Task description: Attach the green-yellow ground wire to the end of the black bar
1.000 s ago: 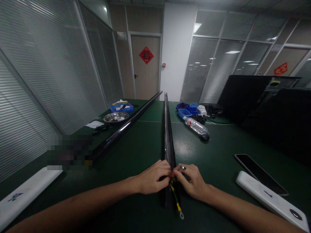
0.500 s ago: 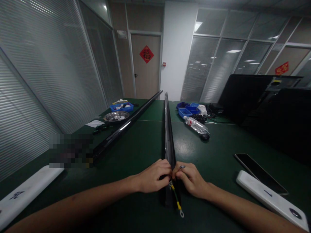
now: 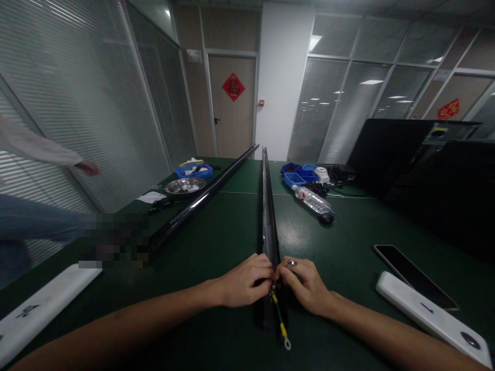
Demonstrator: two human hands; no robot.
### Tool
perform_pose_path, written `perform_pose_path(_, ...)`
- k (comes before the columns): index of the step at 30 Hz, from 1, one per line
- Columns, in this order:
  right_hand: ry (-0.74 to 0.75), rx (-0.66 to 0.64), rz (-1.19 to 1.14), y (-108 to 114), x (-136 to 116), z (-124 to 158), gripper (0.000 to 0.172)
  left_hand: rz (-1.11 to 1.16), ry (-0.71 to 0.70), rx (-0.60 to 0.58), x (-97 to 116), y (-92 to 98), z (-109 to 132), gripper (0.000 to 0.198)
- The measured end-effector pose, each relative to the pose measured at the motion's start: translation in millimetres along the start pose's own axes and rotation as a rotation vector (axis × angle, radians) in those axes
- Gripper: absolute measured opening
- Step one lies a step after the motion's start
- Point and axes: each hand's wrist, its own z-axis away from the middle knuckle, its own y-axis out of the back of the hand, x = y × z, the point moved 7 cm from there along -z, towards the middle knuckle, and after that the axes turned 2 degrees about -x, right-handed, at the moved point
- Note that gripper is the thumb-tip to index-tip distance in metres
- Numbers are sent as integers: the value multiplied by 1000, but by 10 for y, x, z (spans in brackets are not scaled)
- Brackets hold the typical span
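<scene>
A long black channel-shaped rail (image 3: pixel 267 211) runs away from me down the middle of the green table. Both my hands meet over its near part. My left hand (image 3: pixel 249 278) is closed, thumb and fingertips pinched at the upper end of a short yellow-green ground wire (image 3: pixel 279 315). The wire's ring terminal (image 3: pixel 286 343) hangs free toward me. From the other side my right hand (image 3: pixel 303 283), wearing a ring, is closed with bent fingers at the same spot. Its fingertips and whatever lies between them are hidden.
A second black rail (image 3: pixel 193 206) lies slanting at left, near a metal bowl (image 3: pixel 185 185) and blue tray (image 3: pixel 199 171). At right are blue bins (image 3: pixel 296 179), a plastic bottle (image 3: pixel 313 199), a phone (image 3: pixel 413 275) and white device (image 3: pixel 429 312). Another person's hand (image 3: pixel 88 167) appears left.
Another person's sleeve, hand and leg have come into view at the left. My right fingers have shifted slightly, and the ring terminal has swung a little to the left. My left hand stays put.
</scene>
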Motion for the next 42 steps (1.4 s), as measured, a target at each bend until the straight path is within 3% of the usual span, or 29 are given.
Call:
perform_pose_path(16,10,97,92,27,9,28,30,1,8,-3,21,0,1,16)
perform_pose_path(24,4,48,102,-10,-5,36,26,9,2,-9,5,3,-9,15)
perform_pose_path(42,55,-40,-53,-32,-34,-25,40,27,-18,-5,30,12,-10,16)
